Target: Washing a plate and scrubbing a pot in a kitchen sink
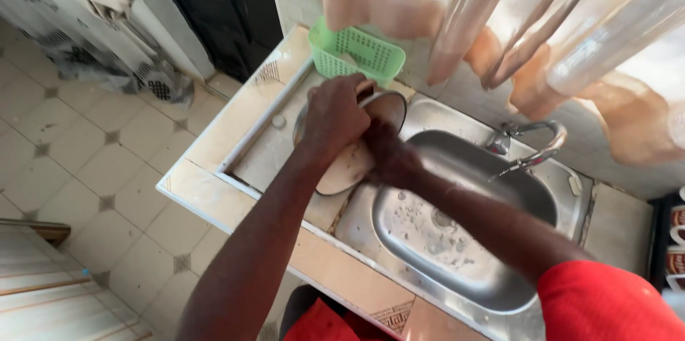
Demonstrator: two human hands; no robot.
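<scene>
One round plate (349, 166), one green slotted basket (357, 52), one steel sink (457, 234) with one tap (531, 145). My left hand (335, 116) is curled shut over the plate's upper edge, holding it tilted on the drainboard beside the bowl. My right hand (392, 159) presses on the plate's face; how far open, I cannot tell. The plate looks smooth and pale.

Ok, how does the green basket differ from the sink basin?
The green basket is plastic, perforated, small and rectangular, and sits on the counter by the wall. The sink basin is shiny steel, solid, much larger and rounded, and sunk into the counter. Both are open-topped containers.
</scene>
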